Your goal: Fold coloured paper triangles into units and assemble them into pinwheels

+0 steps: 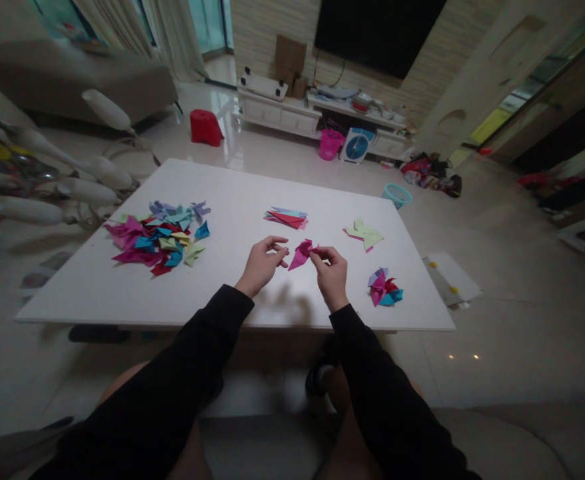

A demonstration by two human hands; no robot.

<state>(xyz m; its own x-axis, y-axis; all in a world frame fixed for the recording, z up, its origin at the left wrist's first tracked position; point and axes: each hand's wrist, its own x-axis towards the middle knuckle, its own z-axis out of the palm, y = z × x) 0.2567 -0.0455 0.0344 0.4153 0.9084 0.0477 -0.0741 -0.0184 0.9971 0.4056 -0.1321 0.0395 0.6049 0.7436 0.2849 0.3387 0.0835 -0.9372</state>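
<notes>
Above the white table (232, 280), my right hand (331, 272) pinches a magenta folded-paper piece (300, 255), which looks like an origami crane. Close to its left side is my left hand (263, 264), fingers apart and holding nothing. Beyond my hands lies a small stack of narrow folded papers (286, 217) in red, blue and pink. To the right rest a pale green folded paper (365, 235) and a small cluster of folded pieces (385, 288) in magenta, red, blue and lilac.
A large heap of coloured folded-paper pieces (160, 239) covers the table's left part. White lamp-like arms (105, 110) stand beyond the left edge. On the floor are a red stool (206, 128), a blue basket (397, 195) and a pink bin (330, 145).
</notes>
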